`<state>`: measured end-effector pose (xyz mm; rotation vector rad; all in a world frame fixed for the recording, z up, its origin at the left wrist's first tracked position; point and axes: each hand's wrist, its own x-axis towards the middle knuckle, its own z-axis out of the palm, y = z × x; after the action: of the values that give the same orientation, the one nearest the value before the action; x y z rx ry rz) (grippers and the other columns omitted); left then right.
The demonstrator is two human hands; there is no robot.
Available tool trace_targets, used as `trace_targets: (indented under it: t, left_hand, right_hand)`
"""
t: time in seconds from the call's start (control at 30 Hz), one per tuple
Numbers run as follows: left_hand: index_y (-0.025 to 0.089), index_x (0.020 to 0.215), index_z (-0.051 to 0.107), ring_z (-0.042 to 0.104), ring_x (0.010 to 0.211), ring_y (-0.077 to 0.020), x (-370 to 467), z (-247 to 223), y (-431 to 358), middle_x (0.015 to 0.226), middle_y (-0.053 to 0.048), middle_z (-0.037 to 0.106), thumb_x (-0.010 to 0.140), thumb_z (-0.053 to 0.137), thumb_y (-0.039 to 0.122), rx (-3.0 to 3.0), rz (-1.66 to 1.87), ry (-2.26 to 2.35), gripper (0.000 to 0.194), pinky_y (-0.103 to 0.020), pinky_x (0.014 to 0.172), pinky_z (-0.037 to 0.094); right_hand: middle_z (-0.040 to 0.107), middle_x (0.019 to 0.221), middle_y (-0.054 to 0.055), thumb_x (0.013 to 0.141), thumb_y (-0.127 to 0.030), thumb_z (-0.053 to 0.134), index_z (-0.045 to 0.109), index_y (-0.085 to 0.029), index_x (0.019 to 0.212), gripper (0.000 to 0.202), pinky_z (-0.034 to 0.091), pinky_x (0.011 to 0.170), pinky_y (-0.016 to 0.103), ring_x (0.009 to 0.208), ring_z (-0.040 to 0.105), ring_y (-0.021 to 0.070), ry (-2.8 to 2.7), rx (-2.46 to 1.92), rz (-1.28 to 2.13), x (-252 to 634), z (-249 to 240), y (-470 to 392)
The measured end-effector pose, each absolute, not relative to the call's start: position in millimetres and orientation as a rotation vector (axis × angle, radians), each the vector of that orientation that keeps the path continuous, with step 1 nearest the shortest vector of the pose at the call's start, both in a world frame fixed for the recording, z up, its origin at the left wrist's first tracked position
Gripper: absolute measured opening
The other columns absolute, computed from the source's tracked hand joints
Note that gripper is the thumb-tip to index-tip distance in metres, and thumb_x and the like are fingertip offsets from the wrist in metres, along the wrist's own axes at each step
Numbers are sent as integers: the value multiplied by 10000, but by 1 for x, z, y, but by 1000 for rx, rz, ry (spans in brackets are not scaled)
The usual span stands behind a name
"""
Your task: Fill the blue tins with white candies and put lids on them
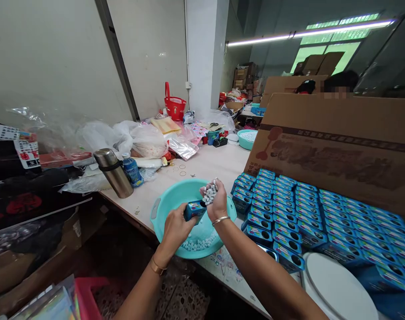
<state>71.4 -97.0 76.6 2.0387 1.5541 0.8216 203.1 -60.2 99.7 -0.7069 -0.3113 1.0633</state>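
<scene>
Over a turquoise basin [162, 200], my left hand [176, 226] grips a small blue box [195, 210], tilted with its open end toward the right. My right hand [219, 202] is cupped around a heap of small white pellets [210, 192], close beside that box end. More loose pellets [200, 243] lie at the bottom of the basin. To the right stand rows of similar blue boxes [282, 209], with dark round holes in their tops.
A white round-topped device [337, 284] sits at the front right. Behind the boxes leans a large cardboard sheet [335, 146]; a person's head shows beyond it. A steel thermos [114, 173], a blue bottle [132, 170] and plastic bags [145, 140] stand at left. Farther back is another basin [245, 141].
</scene>
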Motion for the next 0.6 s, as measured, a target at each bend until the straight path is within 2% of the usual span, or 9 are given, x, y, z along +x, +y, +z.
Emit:
trace_targets:
  t: [0.23,0.6]
  left_hand:
    - [189,881,644,555,629,-143,73,72,-97,669,24,624,759,693,249,2052,920,1496,145,-230,585,339]
    - [214,1055,673,643,795,-184,74,61,-90,900,-7,718,757,705,230,2032,956,1382,300,-258,703,442]
  right_hand:
    - [523,589,-62,692,-428,620,476,-215,699,257,506,544,251,519,556,104,-396,-779,985,202,102,-64]
    - [522,580,-52,695,-416,645,498,-206,656,260,502,527,253,488,524,96,-363,-837,1055,206,101,-64]
